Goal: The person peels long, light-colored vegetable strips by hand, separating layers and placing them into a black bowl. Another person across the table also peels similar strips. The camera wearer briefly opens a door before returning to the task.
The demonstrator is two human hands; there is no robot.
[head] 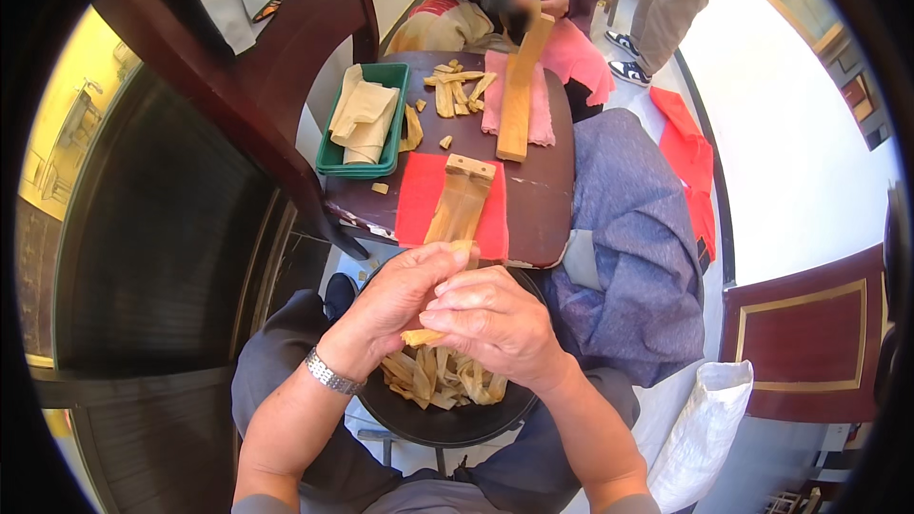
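Observation:
Close together over a black basin [428, 434], my two hands grip a pale yellow dried strip [423, 337], one end of which juts out below the fingers. My left hand [410, 285], with a metal-banded wristwatch [332, 373] on its wrist, has its thumb at the upper end. Curled fingers of my right hand [500, 314] hide the strip's middle. Crumpled yellowish strips [446, 375] lie in the basin. Just beyond my fingertips, a wooden block [464, 193] with two holes in its end rests on a red cloth [415, 203].
On the brown table [457, 135] stand green trays [405, 96] holding folded tan sheets [364, 111], beside loose strip pieces [453, 89]. Opposite, a person's hands [539, 3] are at a long wooden block [525, 93] on a pink cloth [544, 118]. Grey-blue fabric [635, 243] lies right.

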